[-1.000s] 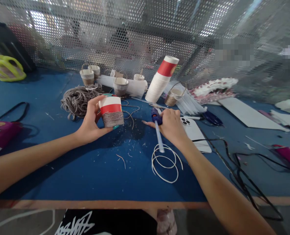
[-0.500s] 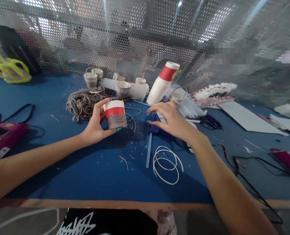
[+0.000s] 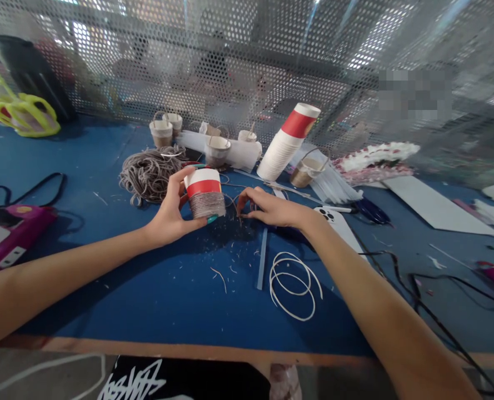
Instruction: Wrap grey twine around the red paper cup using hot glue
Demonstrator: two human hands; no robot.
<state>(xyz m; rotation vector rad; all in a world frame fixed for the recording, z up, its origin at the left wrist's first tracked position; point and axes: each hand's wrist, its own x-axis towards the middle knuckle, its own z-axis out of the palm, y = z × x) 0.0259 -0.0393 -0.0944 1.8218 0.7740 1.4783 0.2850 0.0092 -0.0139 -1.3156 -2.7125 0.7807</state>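
Observation:
My left hand [image 3: 172,208] grips a red and white paper cup [image 3: 204,179], thumb below and fingers behind it. Grey-brown cord [image 3: 207,204] is wound in close rows round one half of the cup. To the right of the cup, my right hand [image 3: 272,208] has its fingers pinched on a thin strand of this cord, low over the table. Under that hand lies a dark blue glue gun, mostly hidden, with a clear glue stick [image 3: 262,261] sticking out toward me. A tangled heap of grey cord [image 3: 149,175] rests behind my left hand.
A leaning stack of paper cups [image 3: 286,144] and several small cord-handled cups stand behind. Nearer are a loose white cord coil [image 3: 294,286] and a white phone [image 3: 342,225]. A purple glue gun [image 3: 21,233] lies left. Black cables cross the right side; perforated metal panel stands behind.
My right hand has come down and left toward the cup, its spread fingers closing into a pinch on the cord. The phone now shows more. My left hand still holds the cup.

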